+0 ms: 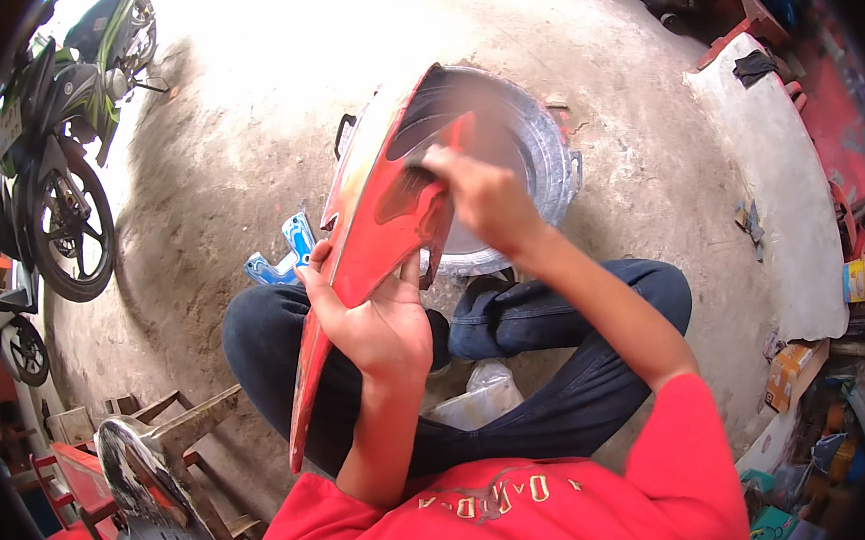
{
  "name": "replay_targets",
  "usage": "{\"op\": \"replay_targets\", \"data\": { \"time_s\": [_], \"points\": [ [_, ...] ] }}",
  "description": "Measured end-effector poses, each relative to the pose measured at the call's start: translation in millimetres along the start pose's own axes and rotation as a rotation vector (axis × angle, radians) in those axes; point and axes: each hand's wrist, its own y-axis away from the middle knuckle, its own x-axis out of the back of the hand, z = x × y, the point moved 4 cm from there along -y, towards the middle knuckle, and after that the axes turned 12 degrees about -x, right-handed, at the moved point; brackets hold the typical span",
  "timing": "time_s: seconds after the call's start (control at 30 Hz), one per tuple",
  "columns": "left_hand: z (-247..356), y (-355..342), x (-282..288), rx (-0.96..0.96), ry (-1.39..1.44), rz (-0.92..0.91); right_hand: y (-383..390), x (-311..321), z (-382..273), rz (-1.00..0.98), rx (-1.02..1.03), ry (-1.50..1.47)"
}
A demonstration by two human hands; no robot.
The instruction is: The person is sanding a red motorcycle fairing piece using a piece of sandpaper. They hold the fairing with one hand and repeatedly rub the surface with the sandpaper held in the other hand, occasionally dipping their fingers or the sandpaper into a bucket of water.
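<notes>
Smack in the middle of the frame, a long red panel [367,263] sat tilted partly over a round grey basin [548,146], its narrow end poking toward the lower left. The person's left hand [381,324] had a solid grip on the panel's lower half, while the right hand [488,201] was up near its right edge, fingers bent; too blurry to tell if that one was clutching anything. Blue-and-white patterned bits [299,237] lay left of the basin, and a motorbike [72,205] stood upper left.
</notes>
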Motion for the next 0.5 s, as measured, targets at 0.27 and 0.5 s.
{"op": "replay_targets", "data": {
  "time_s": [0.27,0.5],
  "points": [
    [-1.8,-1.9,0.9,-0.013,-0.004,0.015,21.2,-10.8,-45.0,0.124,0.450,0.081],
    [0.9,-3.8,3.2,-0.027,-0.005,0.012,39.5,-20.4,-80.5,0.028,0.485,0.017]
  ]
}}
